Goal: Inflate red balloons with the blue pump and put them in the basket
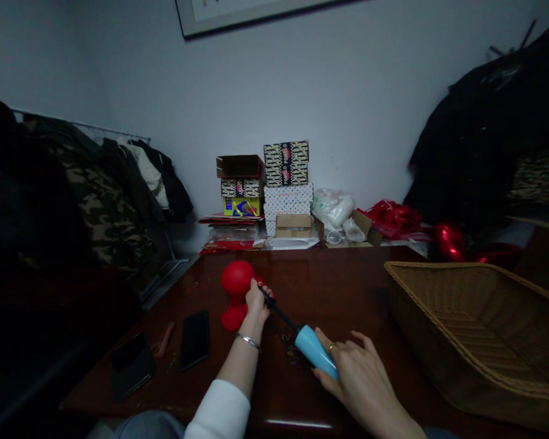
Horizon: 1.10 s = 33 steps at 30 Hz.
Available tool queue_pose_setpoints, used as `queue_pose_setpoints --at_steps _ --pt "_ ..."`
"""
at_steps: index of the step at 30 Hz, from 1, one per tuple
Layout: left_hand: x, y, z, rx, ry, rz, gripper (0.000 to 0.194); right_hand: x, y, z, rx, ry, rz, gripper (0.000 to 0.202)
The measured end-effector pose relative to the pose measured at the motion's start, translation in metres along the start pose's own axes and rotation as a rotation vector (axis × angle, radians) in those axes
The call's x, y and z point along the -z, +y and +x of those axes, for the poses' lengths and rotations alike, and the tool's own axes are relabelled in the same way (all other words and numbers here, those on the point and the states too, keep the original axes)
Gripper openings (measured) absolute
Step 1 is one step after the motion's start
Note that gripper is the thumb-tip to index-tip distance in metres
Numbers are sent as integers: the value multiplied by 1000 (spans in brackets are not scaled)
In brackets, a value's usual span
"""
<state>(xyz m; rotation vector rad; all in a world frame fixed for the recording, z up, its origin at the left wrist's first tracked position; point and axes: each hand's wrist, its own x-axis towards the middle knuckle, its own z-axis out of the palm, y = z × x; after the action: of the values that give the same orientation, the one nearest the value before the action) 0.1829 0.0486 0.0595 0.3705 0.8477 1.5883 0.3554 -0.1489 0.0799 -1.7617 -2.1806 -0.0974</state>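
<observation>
The red balloon in front of me is partly filled, round and smooth, a matt, even red. It sits over the dark, glossy tabletop, left of the middle, its neck end hidden where I pinch it. The hand pump I hold has a light blue, rounded body and a thin black shaft. It slants across the table, the blue end low and nearest me, the black end up and to the left, right by the balloon. Limp red material bunches just below the balloon; it looks like unfilled balloons, though the blur leaves me unsure.
</observation>
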Motion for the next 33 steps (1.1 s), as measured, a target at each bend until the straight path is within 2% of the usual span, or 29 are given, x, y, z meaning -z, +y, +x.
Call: queue_pose_setpoints --at_steps 7,17,27,33 --pt "0 -16 -7 5 -23 33 32 -6 -3 4 -22 -14 -31 50" --pt "-9 -57 -47 102 -117 135 40 -23 -12 15 -130 -18 -56 47" --pt "-12 -40 -32 77 -103 162 41 -26 -20 23 -122 22 -33 52" --pt "-15 -25 -12 55 -80 114 33 -19 -12 17 -109 6 18 53"
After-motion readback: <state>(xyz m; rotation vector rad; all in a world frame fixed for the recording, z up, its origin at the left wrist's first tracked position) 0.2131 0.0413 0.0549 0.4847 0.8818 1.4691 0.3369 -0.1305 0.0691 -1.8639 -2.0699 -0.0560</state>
